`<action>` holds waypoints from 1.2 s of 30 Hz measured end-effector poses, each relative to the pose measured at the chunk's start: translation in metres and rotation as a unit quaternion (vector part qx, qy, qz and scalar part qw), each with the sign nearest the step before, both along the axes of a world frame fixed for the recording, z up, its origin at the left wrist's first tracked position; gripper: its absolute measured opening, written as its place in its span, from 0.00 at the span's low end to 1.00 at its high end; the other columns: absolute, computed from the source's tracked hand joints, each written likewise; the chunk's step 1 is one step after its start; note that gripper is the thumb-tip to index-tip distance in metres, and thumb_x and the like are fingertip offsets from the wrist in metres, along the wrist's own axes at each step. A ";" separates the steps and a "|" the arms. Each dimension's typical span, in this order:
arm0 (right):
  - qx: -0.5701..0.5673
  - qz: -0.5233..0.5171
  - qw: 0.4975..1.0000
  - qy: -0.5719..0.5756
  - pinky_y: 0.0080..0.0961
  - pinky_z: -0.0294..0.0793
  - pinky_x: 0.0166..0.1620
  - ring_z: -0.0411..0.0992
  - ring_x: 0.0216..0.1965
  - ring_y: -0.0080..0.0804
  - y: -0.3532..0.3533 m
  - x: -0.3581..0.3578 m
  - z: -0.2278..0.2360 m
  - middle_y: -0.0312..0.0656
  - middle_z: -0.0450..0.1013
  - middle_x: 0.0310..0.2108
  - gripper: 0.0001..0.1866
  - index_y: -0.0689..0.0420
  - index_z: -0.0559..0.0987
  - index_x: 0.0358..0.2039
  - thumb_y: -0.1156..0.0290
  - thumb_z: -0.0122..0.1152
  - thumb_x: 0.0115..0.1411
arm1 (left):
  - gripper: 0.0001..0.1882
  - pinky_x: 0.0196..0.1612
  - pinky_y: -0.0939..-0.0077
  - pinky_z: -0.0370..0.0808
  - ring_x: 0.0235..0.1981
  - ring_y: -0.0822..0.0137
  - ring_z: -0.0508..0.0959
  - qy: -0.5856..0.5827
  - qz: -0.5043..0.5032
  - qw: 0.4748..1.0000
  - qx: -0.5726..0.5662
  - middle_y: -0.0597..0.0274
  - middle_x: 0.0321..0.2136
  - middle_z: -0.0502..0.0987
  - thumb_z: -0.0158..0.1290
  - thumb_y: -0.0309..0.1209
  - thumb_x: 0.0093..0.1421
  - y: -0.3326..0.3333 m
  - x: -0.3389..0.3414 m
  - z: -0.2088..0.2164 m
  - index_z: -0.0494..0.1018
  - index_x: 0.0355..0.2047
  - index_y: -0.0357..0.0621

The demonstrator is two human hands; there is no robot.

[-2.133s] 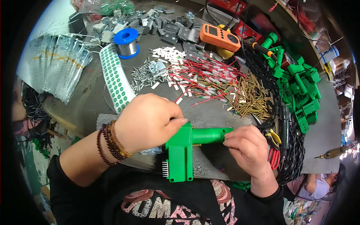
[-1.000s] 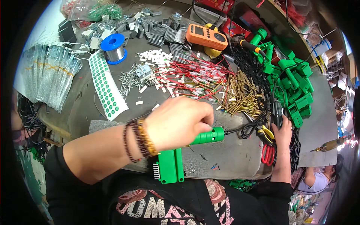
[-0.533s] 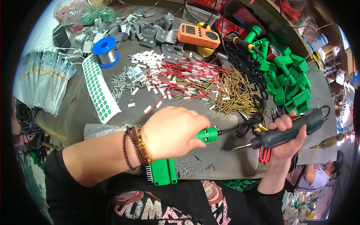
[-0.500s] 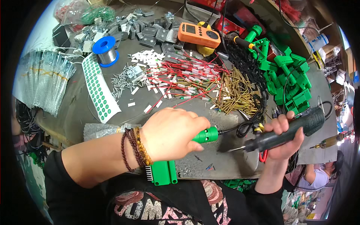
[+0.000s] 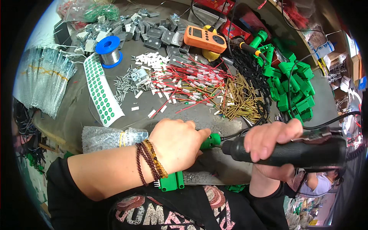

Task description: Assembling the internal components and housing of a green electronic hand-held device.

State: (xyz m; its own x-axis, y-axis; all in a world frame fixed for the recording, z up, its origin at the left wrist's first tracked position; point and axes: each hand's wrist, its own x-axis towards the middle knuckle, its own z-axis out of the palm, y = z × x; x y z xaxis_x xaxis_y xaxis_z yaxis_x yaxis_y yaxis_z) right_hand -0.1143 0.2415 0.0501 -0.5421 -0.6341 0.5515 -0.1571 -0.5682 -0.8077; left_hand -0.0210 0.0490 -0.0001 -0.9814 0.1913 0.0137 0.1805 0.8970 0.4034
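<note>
My left hand (image 5: 177,143), with beaded bracelets at the wrist, is wrapped round a green plastic housing (image 5: 173,181). One end of it pokes out below the wrist with a few pale metal fins. Its round green end (image 5: 211,141) shows past my fingertips, with a black cord running off to the right. In my right hand (image 5: 270,142) is a black electric screwdriver (image 5: 318,152), held level and pointing left. Its nose meets or nearly meets the round green end. The bit cannot be made out.
Behind my hands lie red-wired parts (image 5: 195,78), brass rods (image 5: 243,99), screws (image 5: 124,82) and white pieces. A solder spool (image 5: 109,53), sticker sheet (image 5: 100,90) and orange meter (image 5: 205,39) stand farther back. Green housings (image 5: 293,84) pile up right. A bubble-wrap bundle (image 5: 103,140) lies left.
My right hand has brought the screwdriver left and turned it level, up to the green housing's round end. My left hand has shifted slightly, still gripping the housing.
</note>
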 end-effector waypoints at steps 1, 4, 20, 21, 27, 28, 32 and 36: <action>0.001 0.000 1.000 0.000 0.36 0.75 0.34 0.75 0.27 0.34 -0.001 -0.002 -0.001 0.41 0.74 0.29 0.30 0.54 0.65 0.43 0.57 0.78 0.53 | 0.28 0.36 0.61 0.79 0.33 0.55 0.83 0.000 0.000 1.000 0.001 0.58 0.30 0.79 0.65 0.42 0.53 0.000 0.000 0.000 0.75 0.55 0.57; 0.020 0.044 0.998 -0.035 0.36 0.75 0.34 0.74 0.28 0.34 -0.006 -0.007 0.000 0.43 0.73 0.29 0.34 0.57 0.66 0.45 0.58 0.80 0.50 | 0.27 0.37 0.61 0.79 0.34 0.55 0.83 -0.003 -0.004 1.000 0.010 0.58 0.30 0.79 0.64 0.43 0.54 0.001 0.000 0.003 0.76 0.55 0.56; 0.000 0.186 0.979 0.088 0.28 0.73 0.29 0.72 0.21 0.28 -0.020 -0.036 0.005 0.35 0.73 0.25 0.37 0.56 0.68 0.46 0.43 0.75 0.51 | 0.26 0.43 0.63 0.76 0.38 0.59 0.83 -0.057 0.025 0.997 -0.038 0.60 0.33 0.80 0.62 0.47 0.56 0.010 0.000 0.006 0.77 0.54 0.59; 0.002 0.188 0.978 0.088 0.28 0.73 0.29 0.72 0.21 0.28 -0.019 -0.034 0.004 0.35 0.73 0.25 0.37 0.56 0.68 0.46 0.43 0.75 0.51 | 0.26 0.42 0.62 0.76 0.38 0.59 0.82 -0.044 0.024 0.998 -0.041 0.60 0.32 0.80 0.62 0.47 0.55 0.010 0.000 0.005 0.77 0.54 0.59; 0.034 0.048 0.998 0.015 0.28 0.71 0.28 0.69 0.18 0.26 -0.025 -0.034 -0.010 0.34 0.70 0.24 0.33 0.54 0.68 0.45 0.42 0.69 0.54 | 0.26 0.38 0.61 0.75 0.33 0.59 0.81 0.016 0.013 1.000 -0.021 0.61 0.29 0.78 0.62 0.44 0.53 0.009 0.000 -0.010 0.78 0.53 0.55; 0.035 0.047 0.998 0.013 0.28 0.71 0.28 0.69 0.18 0.26 -0.027 -0.033 -0.010 0.34 0.70 0.24 0.33 0.54 0.68 0.45 0.42 0.69 0.54 | 0.26 0.38 0.61 0.75 0.33 0.59 0.81 0.015 0.013 1.000 -0.020 0.61 0.29 0.78 0.62 0.44 0.53 0.008 0.000 -0.011 0.78 0.53 0.55; 0.039 0.068 0.997 -0.009 0.27 0.71 0.27 0.69 0.18 0.26 -0.031 -0.033 -0.010 0.35 0.71 0.24 0.33 0.55 0.69 0.44 0.42 0.70 0.53 | 0.26 0.37 0.61 0.75 0.32 0.59 0.81 0.044 0.015 0.999 -0.024 0.62 0.28 0.77 0.62 0.44 0.53 0.009 0.000 -0.015 0.78 0.53 0.55; 0.041 0.124 0.991 -0.004 0.30 0.71 0.28 0.72 0.19 0.29 -0.029 -0.039 -0.013 0.36 0.73 0.24 0.36 0.57 0.69 0.47 0.45 0.74 0.49 | 0.26 0.39 0.61 0.76 0.34 0.58 0.82 0.034 0.006 0.999 -0.032 0.62 0.30 0.78 0.61 0.45 0.55 0.010 -0.001 -0.013 0.77 0.54 0.55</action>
State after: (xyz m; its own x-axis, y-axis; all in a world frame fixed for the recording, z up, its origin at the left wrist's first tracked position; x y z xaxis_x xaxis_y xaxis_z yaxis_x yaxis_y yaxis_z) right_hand -0.1532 0.2124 0.0370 -0.3686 -0.7911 0.4881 -0.0146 -0.5201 -0.8540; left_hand -0.0216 0.0586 -0.0130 -0.9810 0.1814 0.0688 0.1940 0.9233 0.3316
